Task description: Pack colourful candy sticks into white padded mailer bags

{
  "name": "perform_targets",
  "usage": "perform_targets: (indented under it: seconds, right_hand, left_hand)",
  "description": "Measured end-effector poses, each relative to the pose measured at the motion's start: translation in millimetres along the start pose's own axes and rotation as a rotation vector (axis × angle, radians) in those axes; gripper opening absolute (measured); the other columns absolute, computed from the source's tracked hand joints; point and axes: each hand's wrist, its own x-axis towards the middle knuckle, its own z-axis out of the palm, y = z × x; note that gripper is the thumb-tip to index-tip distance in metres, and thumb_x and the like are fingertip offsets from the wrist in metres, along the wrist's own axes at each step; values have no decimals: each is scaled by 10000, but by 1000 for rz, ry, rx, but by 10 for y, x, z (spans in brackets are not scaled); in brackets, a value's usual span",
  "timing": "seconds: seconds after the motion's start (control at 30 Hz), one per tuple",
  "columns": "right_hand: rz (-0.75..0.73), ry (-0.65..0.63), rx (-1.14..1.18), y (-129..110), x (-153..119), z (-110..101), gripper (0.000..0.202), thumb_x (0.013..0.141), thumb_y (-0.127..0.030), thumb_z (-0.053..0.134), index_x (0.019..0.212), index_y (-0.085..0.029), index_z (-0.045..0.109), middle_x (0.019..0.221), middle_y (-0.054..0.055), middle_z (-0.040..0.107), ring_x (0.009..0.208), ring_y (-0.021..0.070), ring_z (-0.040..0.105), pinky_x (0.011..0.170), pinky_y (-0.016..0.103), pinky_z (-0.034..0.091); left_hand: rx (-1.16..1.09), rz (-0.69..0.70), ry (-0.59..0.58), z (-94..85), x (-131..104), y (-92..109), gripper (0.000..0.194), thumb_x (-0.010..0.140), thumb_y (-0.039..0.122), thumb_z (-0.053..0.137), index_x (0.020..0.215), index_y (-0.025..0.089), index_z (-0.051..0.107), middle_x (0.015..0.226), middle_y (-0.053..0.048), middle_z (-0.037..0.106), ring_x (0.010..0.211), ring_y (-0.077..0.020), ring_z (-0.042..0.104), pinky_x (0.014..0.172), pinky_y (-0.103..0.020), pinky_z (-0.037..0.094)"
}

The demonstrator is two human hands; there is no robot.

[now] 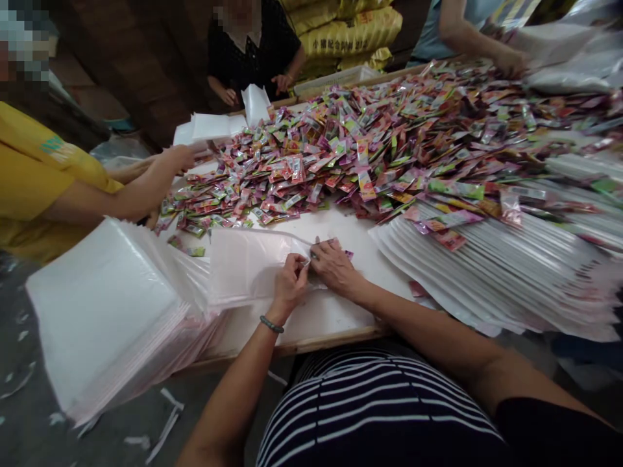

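Note:
A translucent white plastic bag lies flat on the white tabletop in front of me, its right end at my hands. My left hand, with a dark beaded bracelet at the wrist, pinches the edge of that end. Right beside it, my right hand has its fingers bent and pressed down at the same end. What lies under those fingers is mostly hidden. Part of a small pinkish packet shows at the far side of the right hand.
A thick stack of plastic bags overhangs the table's left edge. More bags lie fanned at the right, some under loose packets. A large heap of colourful packets spreads behind. Co-workers' hands are left, across and at far right.

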Motion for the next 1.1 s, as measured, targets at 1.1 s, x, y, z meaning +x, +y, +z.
perform_targets:
  seconds: [1.1]
  right_hand:
    - [107, -3, 444, 185, -979, -548, 260, 951, -171, 435, 1101, -192, 647, 969, 88, 677, 877, 193, 602, 783, 306, 447]
  left_hand:
    - [300, 94, -80, -80, 83, 5, 167, 840, 213, 523, 1007, 224, 519, 606, 74, 503, 553, -126, 516, 566, -238, 344]
